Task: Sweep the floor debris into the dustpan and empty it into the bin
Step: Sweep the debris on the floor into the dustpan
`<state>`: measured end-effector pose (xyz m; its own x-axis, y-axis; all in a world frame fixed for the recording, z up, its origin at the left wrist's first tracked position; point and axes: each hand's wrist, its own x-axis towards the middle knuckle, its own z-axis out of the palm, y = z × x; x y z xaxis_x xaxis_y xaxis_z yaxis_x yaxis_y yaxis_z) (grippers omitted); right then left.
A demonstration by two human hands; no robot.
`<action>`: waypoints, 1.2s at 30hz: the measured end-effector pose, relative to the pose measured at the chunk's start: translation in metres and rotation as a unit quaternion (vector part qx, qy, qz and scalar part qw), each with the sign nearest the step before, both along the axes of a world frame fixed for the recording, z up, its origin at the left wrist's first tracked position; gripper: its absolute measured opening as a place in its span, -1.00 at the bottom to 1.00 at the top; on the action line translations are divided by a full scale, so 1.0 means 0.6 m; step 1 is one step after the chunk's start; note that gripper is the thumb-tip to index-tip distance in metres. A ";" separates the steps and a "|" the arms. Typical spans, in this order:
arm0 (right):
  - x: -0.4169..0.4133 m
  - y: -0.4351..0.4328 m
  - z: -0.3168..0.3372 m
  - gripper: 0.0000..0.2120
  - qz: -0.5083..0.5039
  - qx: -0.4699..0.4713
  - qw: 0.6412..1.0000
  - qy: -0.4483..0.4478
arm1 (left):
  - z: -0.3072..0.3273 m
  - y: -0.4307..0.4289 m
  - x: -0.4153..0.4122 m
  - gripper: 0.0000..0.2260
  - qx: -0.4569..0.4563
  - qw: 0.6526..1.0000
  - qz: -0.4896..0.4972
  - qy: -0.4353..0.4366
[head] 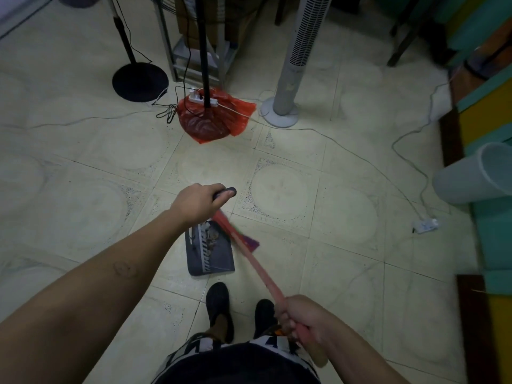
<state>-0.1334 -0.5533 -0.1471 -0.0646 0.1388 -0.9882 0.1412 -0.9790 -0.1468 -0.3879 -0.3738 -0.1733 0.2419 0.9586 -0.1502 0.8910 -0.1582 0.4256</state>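
mid-sweep on the tiled floor (83, 167), bin (468, 176) well apart to my right.
my left hand (198, 202) grips the dustpan (213, 259) handle, my right hand (302, 317) the broom (257, 266); the dustpan sits by my feet. a hard stroke could flick the debris (213, 236) back out.

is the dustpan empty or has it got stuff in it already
Not empty: a grey-brown clump of debris lies in the dustpan, next to the broom head.

Dim indoor light: the pale glossy tiled floor (83, 162) is brightest at centre, darkening toward every edge. Wide-angle distortion bends the 3 o'clock side. The red broom handle (259, 268) is motion-blurred.
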 end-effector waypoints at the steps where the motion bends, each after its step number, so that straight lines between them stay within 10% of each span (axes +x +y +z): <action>1: 0.005 0.003 0.009 -0.90 -0.046 -0.011 0.999 0.026 | 0.000 0.001 -0.001 -0.60 -0.006 1.000 -0.004 0.002; 11: 0.064 0.028 0.115 -0.91 -0.145 0.016 0.988 0.048 | 0.049 0.005 -0.044 -0.55 -0.215 0.974 -0.023 0.073; 29: 0.186 0.077 0.075 -0.82 -0.273 0.082 0.957 -0.047 | 0.034 -0.081 0.018 -0.71 -0.067 0.928 0.307 -0.202; 36: 0.218 0.051 0.065 -0.79 -0.303 0.062 0.949 -0.059 | -0.051 -0.158 0.084 -0.74 -0.322 0.891 0.238 -0.214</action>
<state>-0.0027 -0.5230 -0.1079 0.1747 0.2314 -0.9570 -0.4195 -0.8619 -0.2850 -0.3372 -0.4687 -0.2041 -0.0010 0.7167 -0.6974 0.5265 0.5933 0.6090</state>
